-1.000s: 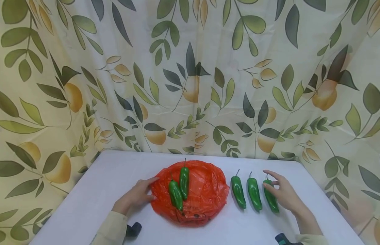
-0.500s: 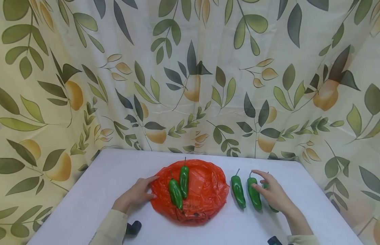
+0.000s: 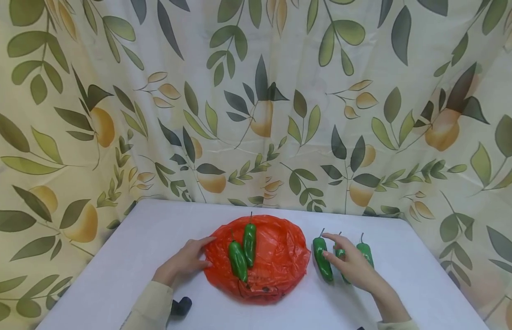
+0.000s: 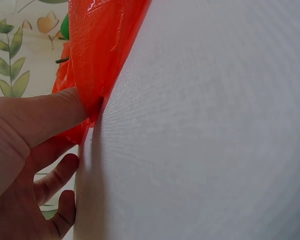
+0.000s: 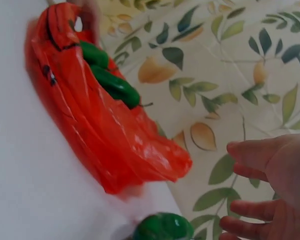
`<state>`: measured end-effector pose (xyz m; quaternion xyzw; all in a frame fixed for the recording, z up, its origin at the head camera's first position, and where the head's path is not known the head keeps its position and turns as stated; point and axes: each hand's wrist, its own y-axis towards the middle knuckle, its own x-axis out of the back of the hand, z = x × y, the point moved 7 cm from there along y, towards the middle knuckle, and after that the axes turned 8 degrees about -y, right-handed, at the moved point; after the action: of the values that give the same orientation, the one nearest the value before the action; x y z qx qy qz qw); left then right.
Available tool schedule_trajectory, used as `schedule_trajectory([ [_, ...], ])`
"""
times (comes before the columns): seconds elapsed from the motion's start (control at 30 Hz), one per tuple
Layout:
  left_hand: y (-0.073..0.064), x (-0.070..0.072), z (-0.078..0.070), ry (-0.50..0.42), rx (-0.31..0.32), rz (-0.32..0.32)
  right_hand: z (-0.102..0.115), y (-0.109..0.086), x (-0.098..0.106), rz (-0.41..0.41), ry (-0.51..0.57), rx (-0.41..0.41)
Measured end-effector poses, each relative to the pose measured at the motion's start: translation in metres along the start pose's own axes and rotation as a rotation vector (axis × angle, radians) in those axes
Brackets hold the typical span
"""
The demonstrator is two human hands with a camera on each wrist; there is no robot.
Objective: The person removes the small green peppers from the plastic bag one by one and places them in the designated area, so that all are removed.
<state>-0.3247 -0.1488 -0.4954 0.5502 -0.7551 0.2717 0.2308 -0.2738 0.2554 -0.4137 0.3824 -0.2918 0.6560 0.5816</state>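
A crumpled red plastic bag [image 3: 276, 256] lies spread on the table, with two green peppers [image 3: 238, 261] on it. My left hand [image 3: 183, 261] pinches the bag's left edge between thumb and fingers; the left wrist view shows the thumb [image 4: 60, 112] against the red film. Right of the bag stands a row of three green peppers. Over the row is my right hand [image 3: 350, 261], its thumb and fingers apart around the upper part of the leftmost pepper [image 3: 322, 261]. It partly hides the middle pepper [image 3: 340, 252] and the right pepper [image 3: 365, 252]. Contact cannot be told.
The white tabletop [image 3: 165, 220] ends at a patterned curtain [image 3: 256, 114] behind and at the sides. A black object [image 3: 181, 306] shows by the left wrist.
My right hand has moved left along the row, from the right pepper past the middle one to the leftmost. The left hand, the bag and the peppers have stayed in place.
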Motion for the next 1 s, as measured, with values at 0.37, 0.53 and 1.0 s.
schedule_trajectory([
  [0.37, 0.002, 0.0, 0.002, 0.009, 0.0, 0.007, 0.032, 0.003, -0.032, 0.089, 0.09, 0.071],
  [0.53, 0.002, -0.001, 0.004, 0.009, 0.0, 0.006, 0.049, 0.003, -0.045, 0.121, 0.119, 0.087],
  [1.0, 0.001, 0.0, 0.002, 0.012, 0.007, 0.001, 0.099, 0.013, -0.088, 0.226, 0.174, 0.23],
])
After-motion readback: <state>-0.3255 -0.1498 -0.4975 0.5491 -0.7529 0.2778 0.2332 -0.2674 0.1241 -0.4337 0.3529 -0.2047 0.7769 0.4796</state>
